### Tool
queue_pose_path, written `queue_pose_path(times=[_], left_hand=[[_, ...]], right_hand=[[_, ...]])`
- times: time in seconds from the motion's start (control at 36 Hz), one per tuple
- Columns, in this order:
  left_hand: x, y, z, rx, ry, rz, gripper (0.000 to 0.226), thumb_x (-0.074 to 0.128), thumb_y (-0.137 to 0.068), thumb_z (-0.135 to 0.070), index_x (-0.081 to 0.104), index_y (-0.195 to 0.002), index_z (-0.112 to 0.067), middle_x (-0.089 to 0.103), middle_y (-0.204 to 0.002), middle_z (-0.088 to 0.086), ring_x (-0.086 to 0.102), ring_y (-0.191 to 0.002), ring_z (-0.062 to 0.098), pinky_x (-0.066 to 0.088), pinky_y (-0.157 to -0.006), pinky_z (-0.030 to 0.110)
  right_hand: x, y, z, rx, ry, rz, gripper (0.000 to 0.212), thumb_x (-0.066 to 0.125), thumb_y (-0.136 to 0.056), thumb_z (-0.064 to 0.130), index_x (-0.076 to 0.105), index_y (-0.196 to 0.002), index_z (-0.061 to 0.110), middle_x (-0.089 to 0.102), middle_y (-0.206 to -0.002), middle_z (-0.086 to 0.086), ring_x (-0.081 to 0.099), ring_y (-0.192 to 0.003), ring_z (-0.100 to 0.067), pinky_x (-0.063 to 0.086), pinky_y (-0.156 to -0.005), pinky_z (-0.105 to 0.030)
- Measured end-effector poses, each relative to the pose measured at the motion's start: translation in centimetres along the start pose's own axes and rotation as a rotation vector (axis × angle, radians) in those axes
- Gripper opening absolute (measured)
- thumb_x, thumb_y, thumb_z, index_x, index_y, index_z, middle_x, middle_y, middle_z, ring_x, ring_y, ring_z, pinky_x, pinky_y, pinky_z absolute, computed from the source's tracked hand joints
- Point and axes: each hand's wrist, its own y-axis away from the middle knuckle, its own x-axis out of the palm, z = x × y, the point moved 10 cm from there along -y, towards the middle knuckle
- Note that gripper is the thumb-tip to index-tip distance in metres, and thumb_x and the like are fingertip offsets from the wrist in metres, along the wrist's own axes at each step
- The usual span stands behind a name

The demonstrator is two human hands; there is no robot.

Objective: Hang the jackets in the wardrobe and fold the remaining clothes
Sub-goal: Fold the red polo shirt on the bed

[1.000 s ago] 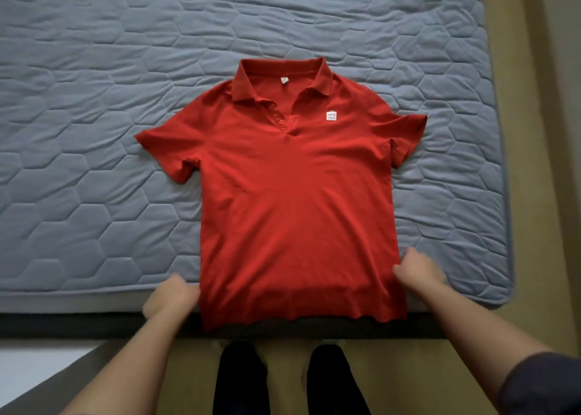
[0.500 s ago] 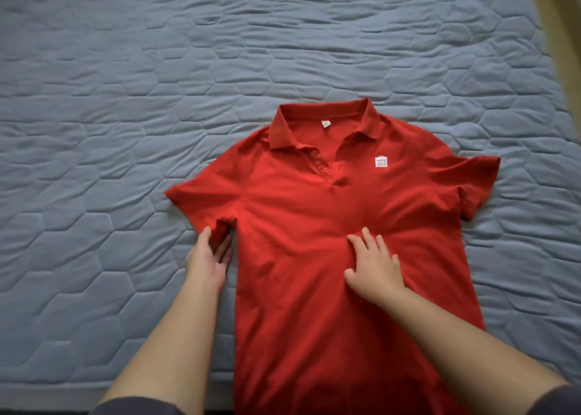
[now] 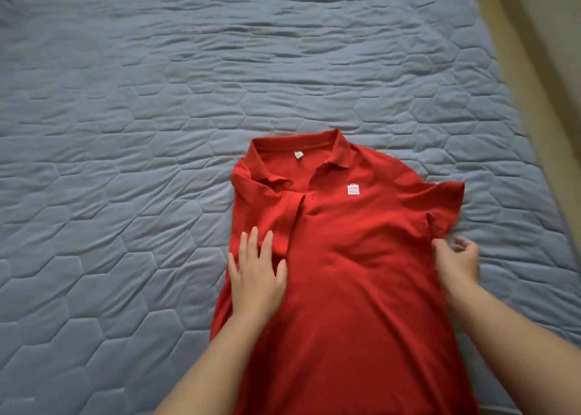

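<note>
- The red polo shirt [image 3: 355, 257] is lying front-up on the blue-grey quilted mattress [image 3: 157, 131]. Its collar [image 3: 295, 150] is pointing away from the person, and its hem is running out of view below.
- The left hand [image 3: 256, 276] is pressing flat on the shirt, fingers straight and spread. It is holding down the left-side sleeve [image 3: 267, 213], which is lying turned in over the chest.
- The right hand [image 3: 457, 262] is sitting at the side seam just below the right-side sleeve [image 3: 443, 204], which is lying spread outward, not yet folded. Its fingers are curling and the thumb is touching cloth; whether they are gripping it I cannot tell.
- Assessment: this shirt's folding is looking early, with one side in. The other side and the lengthwise folds are remaining.
- No jackets, wardrobe or other clothes are showing, so that portion is going unassessed.
</note>
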Motion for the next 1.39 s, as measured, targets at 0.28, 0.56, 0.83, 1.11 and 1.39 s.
queue_pose_path(times=[0.28, 0.56, 0.83, 1.11, 1.39], left_hand=[[4.8, 0.3, 1.5, -0.007, -0.208, -0.009, 0.073, 0.057, -0.087, -0.04, 0.027, -0.15, -0.018, 0.016, -0.159, 0.009, 0.014, -0.146, 0.027, 0.014, -0.113, 0.056], [2.7, 1.8, 0.8, -0.079, -0.217, 0.141, 0.076, 0.045, -0.091, -0.04, 0.002, -0.153, -0.025, -0.006, -0.161, 0.002, -0.002, -0.148, 0.021, 0.011, -0.117, 0.049], [0.1, 8.2, 5.3, -0.285, -0.121, 0.135, 0.081, 0.059, -0.086, -0.032, 0.013, -0.152, -0.02, 0.007, -0.16, 0.006, 0.011, -0.147, 0.023, 0.02, -0.113, 0.052], [3.6, 17.0, 13.7, -0.671, 0.245, 0.191, 0.046, 0.068, -0.081, -0.012, 0.05, -0.122, 0.0, 0.055, -0.119, 0.026, 0.055, -0.109, 0.04, 0.043, -0.093, 0.048], [-0.8, 9.9, 3.5, -0.155, 0.029, -0.17, 0.07, 0.073, -0.07, -0.006, 0.046, -0.135, -0.001, 0.038, -0.147, 0.021, 0.035, -0.136, 0.039, 0.029, -0.107, 0.056]], right_hand=[[4.5, -4.0, -0.7, 0.343, -0.437, 0.353, 0.024, 0.055, -0.094, 0.028, 0.054, -0.117, 0.022, 0.061, -0.094, 0.001, 0.056, -0.07, -0.01, 0.047, -0.05, -0.022], [2.6, -0.2, 10.4, -0.393, -0.326, 0.305, 0.051, 0.054, -0.081, -0.012, 0.054, -0.122, 0.018, 0.049, -0.067, 0.005, 0.046, -0.048, 0.003, 0.039, -0.052, -0.01], [5.4, 6.7, 7.1, -0.421, 0.004, 0.555, 0.049, 0.061, -0.086, -0.002, 0.046, -0.132, 0.005, 0.054, -0.117, -0.016, 0.055, -0.098, -0.021, 0.045, -0.089, -0.031], [-1.6, 6.1, -9.5, -0.231, 0.632, 0.538, 0.033, 0.064, -0.087, 0.01, 0.053, -0.118, 0.002, 0.063, -0.118, -0.019, 0.059, -0.108, -0.03, 0.041, -0.085, -0.031], [2.6, 4.9, -3.1, -0.428, 0.716, 0.524, 0.037, 0.064, -0.086, 0.024, 0.049, -0.117, 0.01, 0.064, -0.114, -0.017, 0.06, -0.107, -0.034, 0.046, -0.085, -0.036]])
